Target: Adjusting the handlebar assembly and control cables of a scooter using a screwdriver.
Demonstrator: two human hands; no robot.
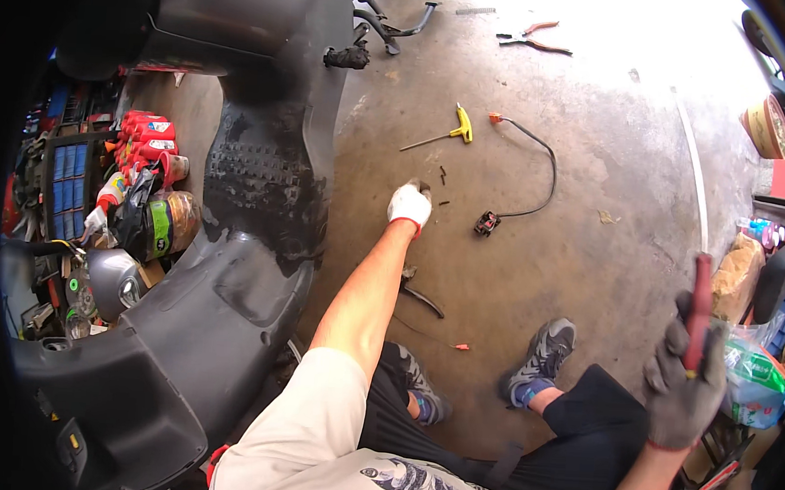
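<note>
My left hand, in a white glove with darkened fingertips, reaches down to the concrete floor. Its fingers are curled together, and what they hold, if anything, is hidden. Small dark screws lie just beyond it. A hex key with a yellow handle lies farther off. To the right is a black cable with an orange end and a dark block at the other. My right hand, in a grey glove, is closed around the red handle of a screwdriver, its long shaft pointing away from me.
A scooter's dark body fills the left side. Pliers with orange handles and a spring lie at the far end. A black curved part lies near my feet. Bags and boxes line the right.
</note>
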